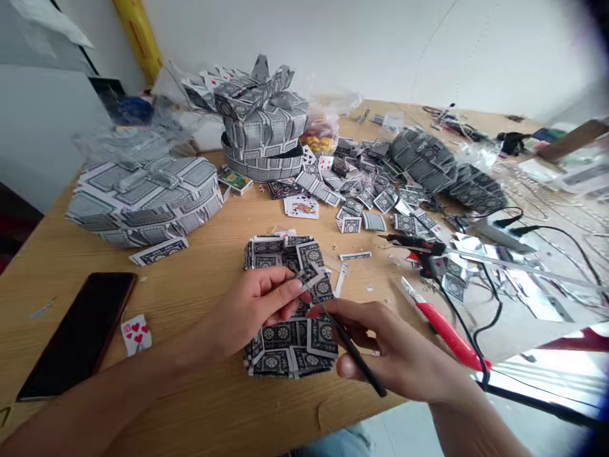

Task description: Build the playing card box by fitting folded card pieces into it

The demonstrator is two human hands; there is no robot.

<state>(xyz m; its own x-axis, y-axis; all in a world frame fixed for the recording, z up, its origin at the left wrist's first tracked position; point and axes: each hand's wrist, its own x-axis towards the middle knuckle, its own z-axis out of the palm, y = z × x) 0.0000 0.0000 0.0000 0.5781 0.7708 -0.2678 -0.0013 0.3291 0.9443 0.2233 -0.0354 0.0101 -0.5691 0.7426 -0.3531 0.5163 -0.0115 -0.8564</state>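
My left hand (273,295) pinches a small folded strip of playing card (311,278) between thumb and fingers. Below it on the table lies a box-like piece woven from black-backed playing cards (276,362), partly hidden by my hands. My right hand (375,336) is closed round slim black tweezers (354,352), whose tip points up and left towards the card piece. The tweezers' tip is near the fingers of my left hand; I cannot tell whether it touches anything.
A phone (78,330) and a torn ten of hearts (136,334) lie left. A large card-woven piece (147,197) and stacked card baskets (266,127) stand behind. Loose cards (375,190) spread rightward. A glue gun (419,247) with cables and a red-handled cutter (451,333) lie right.
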